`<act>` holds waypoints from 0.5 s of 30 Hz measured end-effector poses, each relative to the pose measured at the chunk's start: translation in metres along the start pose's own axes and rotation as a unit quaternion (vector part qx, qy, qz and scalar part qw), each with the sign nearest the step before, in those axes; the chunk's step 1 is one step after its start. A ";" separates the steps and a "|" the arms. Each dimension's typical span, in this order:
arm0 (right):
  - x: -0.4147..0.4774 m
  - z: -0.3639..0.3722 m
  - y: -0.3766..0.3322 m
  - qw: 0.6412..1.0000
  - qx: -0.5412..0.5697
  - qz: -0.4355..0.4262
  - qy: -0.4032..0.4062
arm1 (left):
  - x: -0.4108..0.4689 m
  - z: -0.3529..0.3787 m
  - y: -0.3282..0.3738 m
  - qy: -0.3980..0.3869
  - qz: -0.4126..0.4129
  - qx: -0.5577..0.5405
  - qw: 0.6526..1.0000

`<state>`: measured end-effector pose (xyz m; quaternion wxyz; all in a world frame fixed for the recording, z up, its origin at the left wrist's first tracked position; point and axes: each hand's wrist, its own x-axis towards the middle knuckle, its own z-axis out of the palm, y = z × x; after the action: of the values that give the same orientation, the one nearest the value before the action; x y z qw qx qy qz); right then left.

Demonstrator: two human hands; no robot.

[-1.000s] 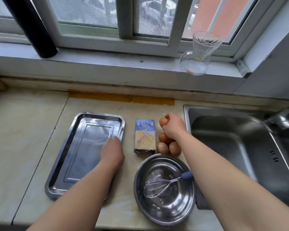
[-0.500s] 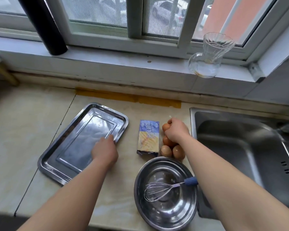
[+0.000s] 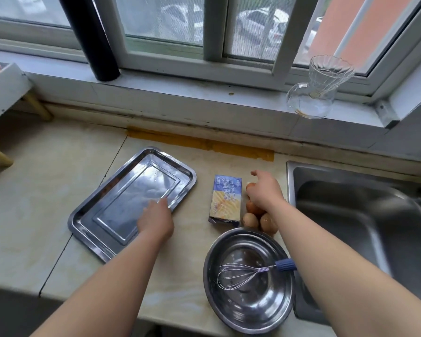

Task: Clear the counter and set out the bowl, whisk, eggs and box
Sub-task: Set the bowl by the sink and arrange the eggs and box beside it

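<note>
A steel bowl (image 3: 250,305) stands near the counter's front edge with a blue-handled whisk (image 3: 243,274) lying inside it. Behind the bowl lie several brown eggs (image 3: 250,220) in a cluster, and a blue and yellow box (image 3: 225,200) lies left of them. My right hand (image 3: 265,190) hovers over the farthest eggs with fingers spread and relaxed, holding nothing. My left hand (image 3: 156,217) rests on the near right edge of a flat steel tray (image 3: 122,198), which sits turned at an angle on the counter.
A steel sink (image 3: 365,227) opens at the right, close to the eggs and bowl. A glass jug (image 3: 314,91) and a black pipe (image 3: 93,37) stand on the window sill. A white shelf (image 3: 3,91) juts in at far left.
My right hand let go of the farthest egg and its fingers opened. My left hand pushed the tray leftward, turning it to an angle.
</note>
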<state>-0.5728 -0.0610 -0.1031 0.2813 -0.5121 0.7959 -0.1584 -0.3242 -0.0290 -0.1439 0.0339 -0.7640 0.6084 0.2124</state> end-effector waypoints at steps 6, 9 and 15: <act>-0.018 0.016 -0.046 0.996 0.026 -0.089 0.009 | -0.011 -0.012 -0.031 0.033 -0.103 -0.099 0.989; -0.028 0.037 -0.071 0.993 0.058 -0.096 -0.023 | -0.021 -0.019 -0.056 0.065 -0.167 -0.113 0.977; -0.044 0.082 -0.100 0.991 0.066 -0.055 -0.101 | -0.035 -0.023 -0.109 0.062 -0.294 -0.172 0.938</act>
<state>-0.4362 -0.0607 -0.1014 0.3845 -0.5488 0.7219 -0.1728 -0.2205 0.0238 -0.1332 -0.0750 -0.9145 0.3115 0.2472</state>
